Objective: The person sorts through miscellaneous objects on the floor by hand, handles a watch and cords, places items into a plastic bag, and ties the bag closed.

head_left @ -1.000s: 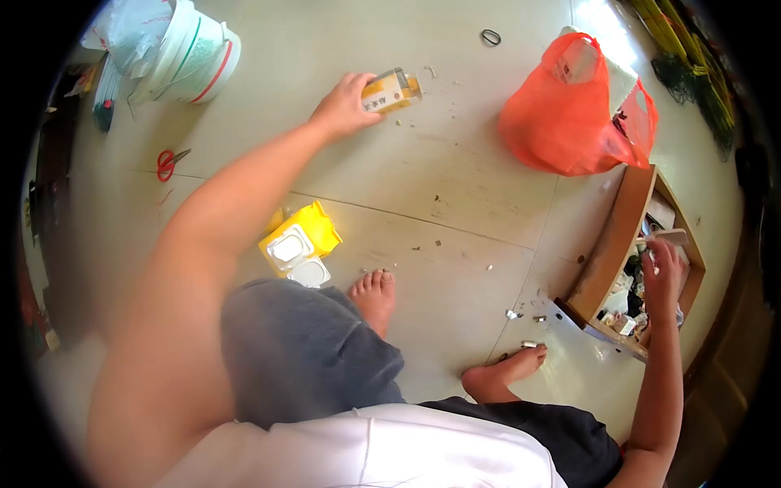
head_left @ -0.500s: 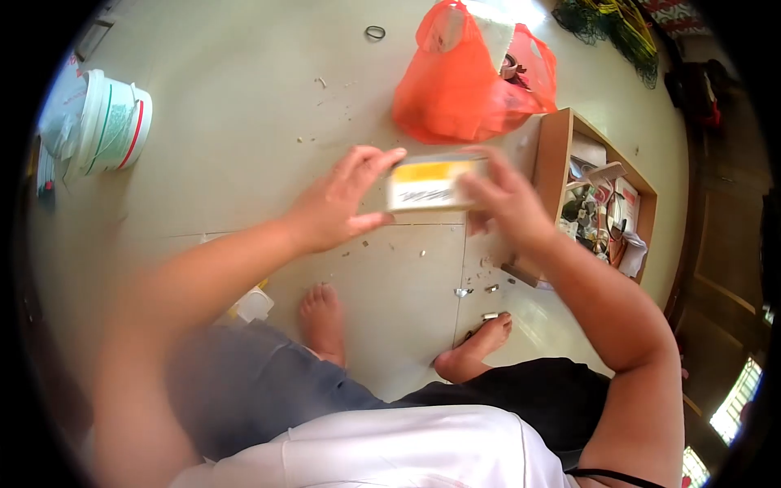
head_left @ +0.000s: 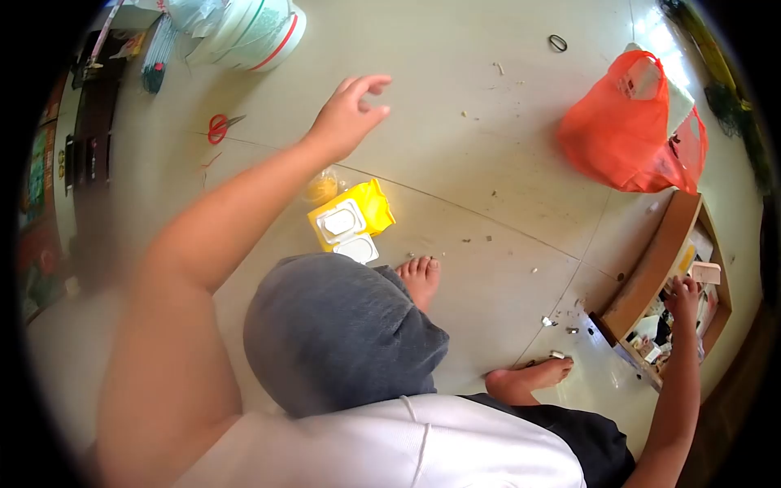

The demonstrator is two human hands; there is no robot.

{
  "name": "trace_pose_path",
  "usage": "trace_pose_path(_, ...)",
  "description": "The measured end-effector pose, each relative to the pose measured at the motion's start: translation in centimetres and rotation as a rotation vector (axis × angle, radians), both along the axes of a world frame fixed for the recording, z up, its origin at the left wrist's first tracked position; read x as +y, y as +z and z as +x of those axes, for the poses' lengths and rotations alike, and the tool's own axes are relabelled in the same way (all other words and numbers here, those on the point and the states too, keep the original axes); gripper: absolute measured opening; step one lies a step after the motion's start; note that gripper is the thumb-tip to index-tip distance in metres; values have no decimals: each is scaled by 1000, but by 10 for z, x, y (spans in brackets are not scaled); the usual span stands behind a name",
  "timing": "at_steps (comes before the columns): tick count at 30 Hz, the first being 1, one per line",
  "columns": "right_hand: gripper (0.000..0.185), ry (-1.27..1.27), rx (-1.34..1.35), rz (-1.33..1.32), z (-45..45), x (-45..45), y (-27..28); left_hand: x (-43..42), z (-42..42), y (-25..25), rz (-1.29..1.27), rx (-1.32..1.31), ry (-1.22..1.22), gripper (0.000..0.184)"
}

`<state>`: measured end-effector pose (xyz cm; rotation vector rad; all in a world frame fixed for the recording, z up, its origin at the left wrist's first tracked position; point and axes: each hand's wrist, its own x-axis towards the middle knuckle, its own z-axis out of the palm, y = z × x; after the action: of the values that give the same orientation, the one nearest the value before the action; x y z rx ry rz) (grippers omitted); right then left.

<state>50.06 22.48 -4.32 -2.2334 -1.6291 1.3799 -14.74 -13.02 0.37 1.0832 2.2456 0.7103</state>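
My left hand (head_left: pixel 350 118) is raised above the floor, its fingers curved and apart, with nothing in them. Below it, a yellow pack of wipes (head_left: pixel 354 218) lies with its white lid flipped up, beside a small clear bag with something yellow in it (head_left: pixel 322 187). My right hand (head_left: pixel 683 299) reaches into a wooden drawer (head_left: pixel 651 272) full of small odds and ends. Its fingers are bent, close to a yellow-and-white item (head_left: pixel 687 259) and a pale pink piece (head_left: pixel 705 272). Whether they grip anything is hard to see.
A red plastic bag (head_left: pixel 622 126) stands behind the drawer. Red-handled scissors (head_left: pixel 220 128) and a white bucket (head_left: pixel 260 32) are on the left. A dark ring (head_left: pixel 557 43) and small metal bits (head_left: pixel 549 322) lie on the floor, the bits near my foot.
The yellow-and-white box is no longer between my hands. My right hand has moved right and down into the drawer; my left hand has let go. The view has swung left.
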Motion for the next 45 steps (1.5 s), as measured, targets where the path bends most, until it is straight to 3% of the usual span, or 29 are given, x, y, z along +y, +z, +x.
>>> trace_pose_path(1, 30, 169, -147, -50, -9, 0, -3, -16, -1, 1, -48, 42, 0, 46)
trace_pose_path(2, 30, 179, -138, -52, -4, 9, -11, -31, -2, 2, -52, 51, 10, 46)
trace_pose_path(4, 29, 460, -287, 230, 29, 35, -28, -62, 1, 4, -134, 24, 8, 48)
trace_pose_path(5, 29, 472, -284, 233, 22, 36, -19, -77, 2, 1, -134, 24, 20, 48)
trace_pose_path(7, 27, 459, -278, 571, 1, 32, 14, -103, 8, -3, -203, 233, -24, 54)
trace_pose_path(8, 27, 464, -280, 574, -17, 22, 27, -112, 12, 0, -200, 230, -20, 54)
trace_pose_path(10, 23, 389, -83, 606, -53, 4, 48, -125, 23, 3, -304, 380, -236, 63)
trace_pose_path(11, 21, 541, -166, 693, -56, 0, 48, -130, 30, 4, -292, 376, -242, 63)
trace_pose_path(13, 19, 493, 178, 506, -83, -19, 40, -137, 42, 2, -300, 491, -419, 70)
trace_pose_path(15, 19, 741, 196, 576, -138, -56, 58, -141, 34, -23, -301, 488, -400, 74)
trace_pose_path(17, 19, 873, 241, 526, -176, -82, 72, -149, 18, -57, -304, 559, -22, 75)
trace_pose_path(18, 17, 899, 258, 474, -188, -93, 78, -152, 8, -69, -282, 559, -37, 75)
trace_pose_path(20, 16, 916, 274, 435, -203, -108, 86, -155, -8, -84, -507, 122, 109, 66)
trace_pose_path(22, 12, 884, 339, 230, -209, -120, 85, -139, -9, -77, -533, 159, 64, 60)
trace_pose_path(26, 11, 984, 335, 214, -209, -130, 87, -115, -5, -76, -475, 303, -94, 43)
trace_pose_path(30, 12, 994, 335, 199, -207, -134, 90, -73, 14, -65, -490, 328, -172, 40)
trace_pose_path(32, 12, 995, 321, 170, -209, -135, 93, -57, 17, -64, -380, 325, -230, 37)
trace_pose_path(36, 12, 1042, 311, 125, -213, -137, 92, -15, 20, -62, -316, 363, -305, 34)
trace_pose_path(38, 12, 1060, 317, 128, -212, -139, 90, 0, 13, -70, -218, 506, -391, 33)
trace_pose_path(45, 13, 1118, 311, 83, -209, -143, 89, 53, -25, -65, -356, 621, -342, 42)
